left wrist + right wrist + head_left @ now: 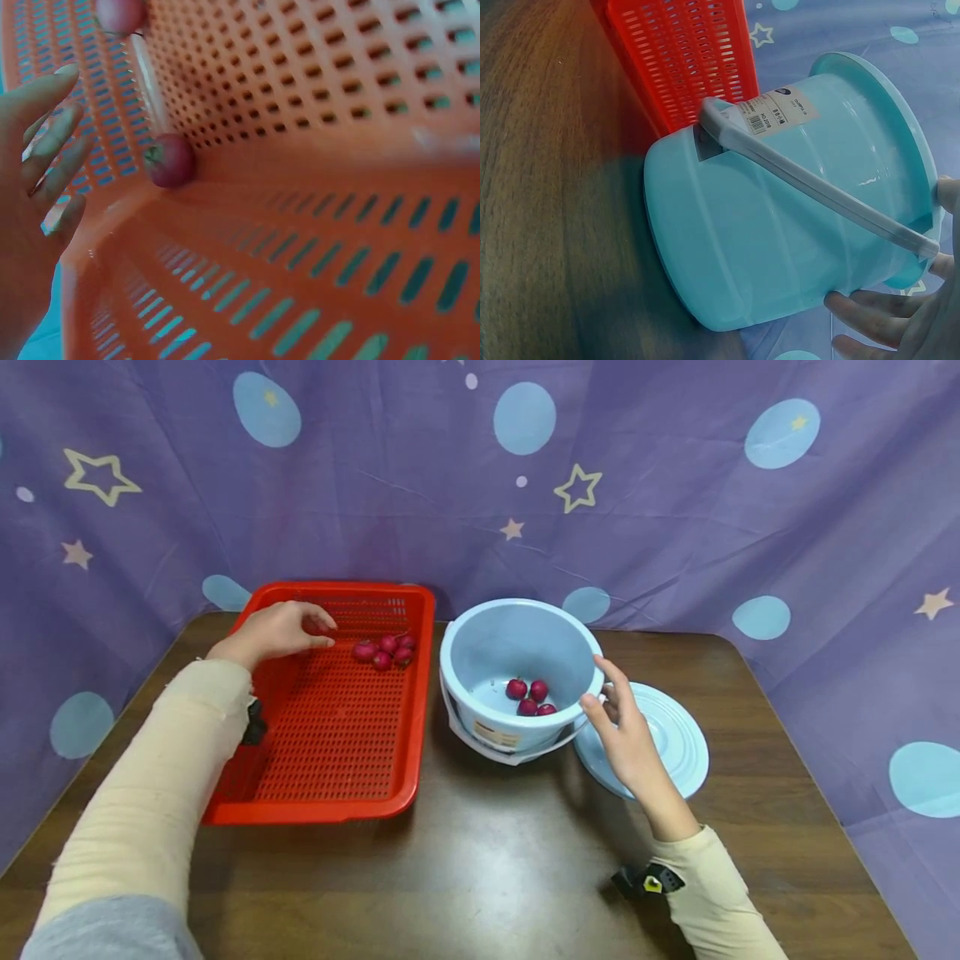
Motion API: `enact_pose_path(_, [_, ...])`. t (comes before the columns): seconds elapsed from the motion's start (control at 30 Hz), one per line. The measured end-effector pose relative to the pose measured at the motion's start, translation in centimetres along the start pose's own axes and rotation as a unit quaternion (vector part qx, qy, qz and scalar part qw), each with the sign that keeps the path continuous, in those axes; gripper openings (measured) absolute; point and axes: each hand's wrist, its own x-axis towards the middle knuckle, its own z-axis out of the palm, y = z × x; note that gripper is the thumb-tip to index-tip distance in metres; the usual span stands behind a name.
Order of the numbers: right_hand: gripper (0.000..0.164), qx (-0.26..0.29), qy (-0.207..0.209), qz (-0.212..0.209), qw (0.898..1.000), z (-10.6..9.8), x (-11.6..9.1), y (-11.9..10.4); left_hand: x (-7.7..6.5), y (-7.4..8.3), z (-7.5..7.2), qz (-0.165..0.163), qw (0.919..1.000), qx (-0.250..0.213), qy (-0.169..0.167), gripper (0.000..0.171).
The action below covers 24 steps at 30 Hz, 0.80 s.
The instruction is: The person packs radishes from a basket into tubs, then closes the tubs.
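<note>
In the head view my left hand [281, 628] hovers over the red plastic basket [330, 760] near its back left, thumb and fingers apart, with nothing between them. Several small red radishes [382, 661] lie in the basket to the right of the fingertips. The left wrist view has a radish [171, 160] with a green stem end in the basket's corner. My right hand [626, 735] holds the light blue bucket [495, 639] by its right rim. Several more radishes [527, 707] sit on the bucket's floor. In the right wrist view, curled fingers [874, 319] reach the bucket's outer side.
A light blue lid [675, 739] lies on the wooden table [480, 877] to the right of the bucket, partly behind my right hand. The bucket's pale handle [480, 747] hangs down its front. Behind the table hangs a purple curtain [420, 468] with stars and ovals.
</note>
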Motion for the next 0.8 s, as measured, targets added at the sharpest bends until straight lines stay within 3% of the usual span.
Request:
enact_pose_path(0.2, [0.057, -0.002, 0.001, -0.001, 1.0, -0.1, -0.1, 0.1, 0.4, -0.9, 0.3, 0.002, 0.9962, 0.068, -0.054, 0.034])
enact_pose_path(0.4, [0.056, 0.001, 0.003, -0.002, 1.0, -0.1, -0.2, 0.3, 0.8, -1.9, 0.9, 0.038, 0.9835, 0.165, -0.064, 0.031])
enact_pose_path(0.5, [0.056, 0.006, 0.001, -0.002, 1.0, 0.1, -0.2, 0.3, 0.9, -2.5, 1.2, 0.053, 0.9785, 0.19, -0.063, 0.032])
enact_pose_path(0.6, [0.056, 0.004, 0.0, -0.003, 1.0, 0.2, -0.2, 0.3, 0.7, -2.5, 1.4, 0.053, 0.9797, 0.185, -0.056, 0.032])
enact_pose_path(0.8, [0.056, -0.004, 0.005, -0.009, 1.0, 0.0, 0.0, 0.1, 0.7, -1.4, 0.9, 0.04, 0.9923, 0.11, -0.038, 0.027])
